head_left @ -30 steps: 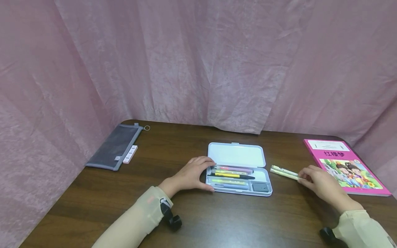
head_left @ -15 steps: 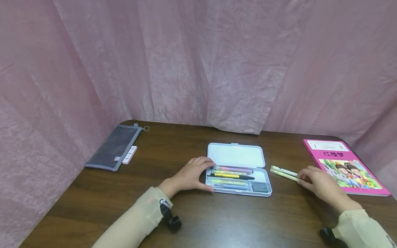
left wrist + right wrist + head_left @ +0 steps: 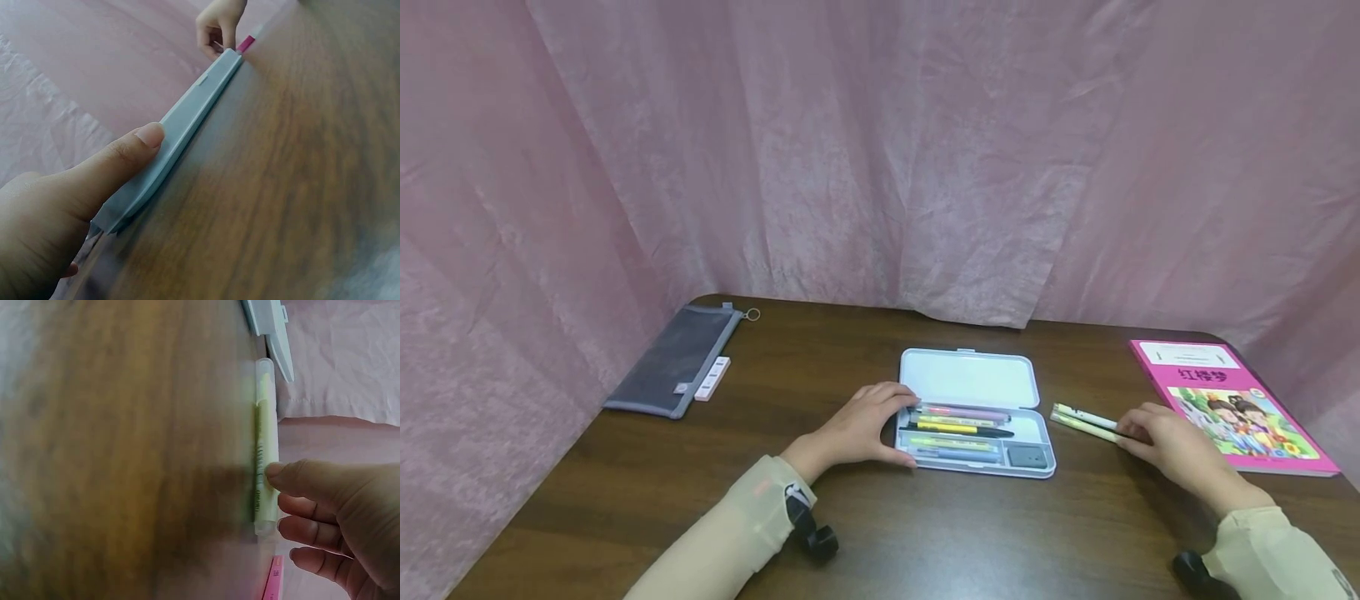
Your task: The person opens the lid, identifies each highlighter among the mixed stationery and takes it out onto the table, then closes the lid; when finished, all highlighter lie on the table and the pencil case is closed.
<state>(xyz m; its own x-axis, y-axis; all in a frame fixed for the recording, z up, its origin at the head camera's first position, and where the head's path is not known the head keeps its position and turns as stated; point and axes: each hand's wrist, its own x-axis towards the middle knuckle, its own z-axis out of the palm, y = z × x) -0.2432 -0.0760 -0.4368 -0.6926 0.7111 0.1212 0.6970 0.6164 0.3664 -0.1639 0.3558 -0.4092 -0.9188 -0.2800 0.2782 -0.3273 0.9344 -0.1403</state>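
Note:
A white pencil case (image 3: 970, 377) lies with its lid back on the table. Inside are several pens, among them a yellow-and-black pen (image 3: 958, 428), and a grey eraser (image 3: 1027, 456). My left hand (image 3: 863, 423) grips the case's left end, thumb at the front side and fingers at the back corner. In the left wrist view that thumb presses the case's wall (image 3: 181, 122). To the right of the case, two slim pale pens lie side by side, one a yellow-green highlighter (image 3: 1084, 427). My right hand (image 3: 1176, 450) pinches their right ends; its thumb (image 3: 281, 472) lies against the highlighter's barrel.
A pink book (image 3: 1198, 354) with a cartoon cover lies beyond my right hand. At the far left are a grey mesh zip pouch (image 3: 673, 358) and a small white block with dark marks (image 3: 712, 379). Pink curtains (image 3: 880, 167) hang behind the wooden table (image 3: 820, 350).

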